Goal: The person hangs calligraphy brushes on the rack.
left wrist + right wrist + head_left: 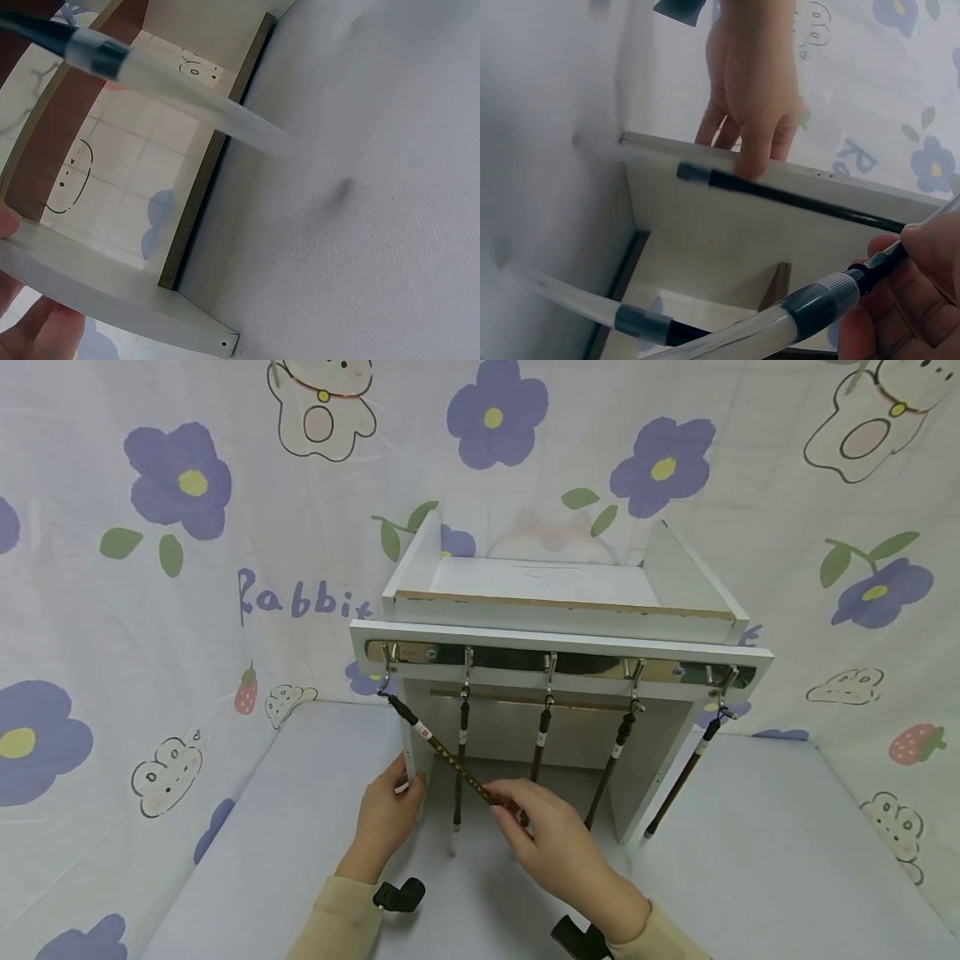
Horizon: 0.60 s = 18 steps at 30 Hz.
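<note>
My right hand (551, 835) pinches the lower part of a calligraphy brush (450, 760) with a dark patterned handle. The brush slants down to the right from the leftmost hook (387, 667), its top loop at that hook. In the right wrist view, a clear cover encloses its pale tip (810, 304). My left hand (386, 814) grips the left side panel (414, 760) of a white wooden rack, thumb on the inner face and fingers outside. Several other brushes (538, 745) hang from the remaining hooks, tips down; my right hand partly hides one of them.
Along the rack's front runs a shiny metal strip (510, 658) with hooks. Above it is a white open tray (562, 581). The rack stands on a white cloth surface (787, 827), before a white curtain (405, 410) printed with flowers and rabbits.
</note>
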Each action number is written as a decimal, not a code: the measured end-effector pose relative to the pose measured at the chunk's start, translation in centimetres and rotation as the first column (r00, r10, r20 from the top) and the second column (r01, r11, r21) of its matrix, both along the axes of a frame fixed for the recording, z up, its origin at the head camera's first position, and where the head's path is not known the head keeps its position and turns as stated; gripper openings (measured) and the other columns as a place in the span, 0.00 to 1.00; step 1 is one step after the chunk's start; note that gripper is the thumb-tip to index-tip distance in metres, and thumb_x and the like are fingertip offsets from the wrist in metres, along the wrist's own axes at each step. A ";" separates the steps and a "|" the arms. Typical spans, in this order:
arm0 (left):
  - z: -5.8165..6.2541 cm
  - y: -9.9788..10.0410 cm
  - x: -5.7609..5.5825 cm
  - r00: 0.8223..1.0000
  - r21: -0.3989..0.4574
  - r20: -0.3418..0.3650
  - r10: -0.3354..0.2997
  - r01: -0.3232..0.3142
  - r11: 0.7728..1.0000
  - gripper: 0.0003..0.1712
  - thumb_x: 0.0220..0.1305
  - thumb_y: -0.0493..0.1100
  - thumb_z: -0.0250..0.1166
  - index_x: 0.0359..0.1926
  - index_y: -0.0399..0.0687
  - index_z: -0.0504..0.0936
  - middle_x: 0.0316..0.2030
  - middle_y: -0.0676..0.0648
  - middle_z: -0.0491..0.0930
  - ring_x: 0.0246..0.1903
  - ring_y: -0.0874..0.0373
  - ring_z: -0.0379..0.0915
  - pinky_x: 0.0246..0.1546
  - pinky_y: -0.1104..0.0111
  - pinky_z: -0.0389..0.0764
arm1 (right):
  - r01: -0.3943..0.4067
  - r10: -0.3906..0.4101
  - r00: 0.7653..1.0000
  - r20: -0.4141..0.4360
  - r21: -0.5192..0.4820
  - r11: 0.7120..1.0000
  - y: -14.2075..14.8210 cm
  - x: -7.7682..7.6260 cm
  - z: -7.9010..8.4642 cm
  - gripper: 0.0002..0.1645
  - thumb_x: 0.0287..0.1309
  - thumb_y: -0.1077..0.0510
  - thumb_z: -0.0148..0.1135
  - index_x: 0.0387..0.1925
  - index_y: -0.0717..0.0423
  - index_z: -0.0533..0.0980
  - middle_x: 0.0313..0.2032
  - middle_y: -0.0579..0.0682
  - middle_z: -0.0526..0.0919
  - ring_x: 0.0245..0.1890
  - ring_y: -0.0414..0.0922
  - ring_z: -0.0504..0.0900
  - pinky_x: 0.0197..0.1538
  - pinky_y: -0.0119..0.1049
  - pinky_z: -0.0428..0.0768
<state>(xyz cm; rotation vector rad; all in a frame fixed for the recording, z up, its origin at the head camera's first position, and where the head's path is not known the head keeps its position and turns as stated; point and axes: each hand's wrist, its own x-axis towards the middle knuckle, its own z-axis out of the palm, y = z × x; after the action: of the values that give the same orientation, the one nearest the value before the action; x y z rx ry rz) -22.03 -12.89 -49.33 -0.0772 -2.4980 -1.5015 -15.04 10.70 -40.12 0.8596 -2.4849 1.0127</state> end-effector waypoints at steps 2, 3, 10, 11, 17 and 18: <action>0.0 0.0 0.0 1.000 0.000 0.000 0.001 -0.001 1.000 0.28 0.70 0.47 0.57 0.69 0.60 0.68 0.57 0.42 0.76 0.49 0.48 0.79 0.43 0.56 0.82 | 0.005 -0.005 1.000 0.013 0.001 1.000 0.0 0.0 -0.1 0.14 0.66 0.58 0.59 0.52 0.49 0.78 0.39 0.37 0.79 0.34 0.31 0.74 0.33 0.28 0.77; 0.0 0.0 0.0 1.000 -0.001 0.000 0.002 -0.002 1.000 0.28 0.70 0.48 0.57 0.70 0.61 0.67 0.57 0.42 0.76 0.49 0.48 0.79 0.43 0.56 0.82 | 0.008 -0.008 1.000 0.017 0.002 1.000 0.1 0.1 -0.1 0.14 0.66 0.58 0.59 0.52 0.49 0.78 0.39 0.37 0.79 0.34 0.31 0.74 0.33 0.28 0.77; 0.0 0.0 0.0 1.000 -0.006 0.000 0.004 -0.004 1.000 0.27 0.70 0.48 0.57 0.69 0.62 0.68 0.57 0.43 0.76 0.49 0.49 0.78 0.44 0.56 0.82 | -0.006 0.006 1.000 -0.009 -0.032 0.999 0.0 0.3 -0.2 0.15 0.64 0.60 0.62 0.52 0.47 0.78 0.40 0.34 0.79 0.36 0.32 0.75 0.33 0.28 0.77; 0.0 0.0 0.0 1.000 -0.008 -0.001 0.004 -0.004 1.000 0.27 0.70 0.48 0.56 0.69 0.62 0.68 0.57 0.43 0.76 0.50 0.49 0.78 0.45 0.56 0.82 | -0.009 0.009 1.000 -0.017 -0.035 0.999 0.0 0.3 -0.2 0.15 0.64 0.60 0.61 0.52 0.47 0.78 0.41 0.34 0.79 0.36 0.32 0.75 0.32 0.27 0.77; 0.0 0.0 -0.1 1.000 -0.015 -0.004 0.010 -0.010 1.000 0.27 0.70 0.48 0.56 0.69 0.61 0.68 0.57 0.43 0.76 0.50 0.48 0.78 0.44 0.55 0.82 | -0.005 0.004 1.000 -0.024 -0.042 0.999 -0.3 0.4 0.2 0.15 0.65 0.57 0.61 0.53 0.45 0.77 0.40 0.35 0.79 0.36 0.32 0.75 0.30 0.28 0.76; 0.0 0.0 -0.1 1.000 -0.015 -0.005 0.009 -0.010 1.000 0.27 0.70 0.48 0.56 0.69 0.61 0.68 0.57 0.43 0.76 0.50 0.48 0.78 0.44 0.55 0.82 | -0.003 0.002 1.000 -0.022 -0.043 0.999 -0.3 0.4 0.3 0.16 0.65 0.58 0.61 0.53 0.45 0.77 0.39 0.36 0.79 0.36 0.32 0.75 0.29 0.29 0.76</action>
<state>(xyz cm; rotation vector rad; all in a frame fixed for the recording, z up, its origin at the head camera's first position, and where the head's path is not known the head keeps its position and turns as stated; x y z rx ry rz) -22.14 -12.87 -49.36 -0.0715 -2.5027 -1.4769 -14.63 10.39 -39.87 0.8556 -2.4356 1.0481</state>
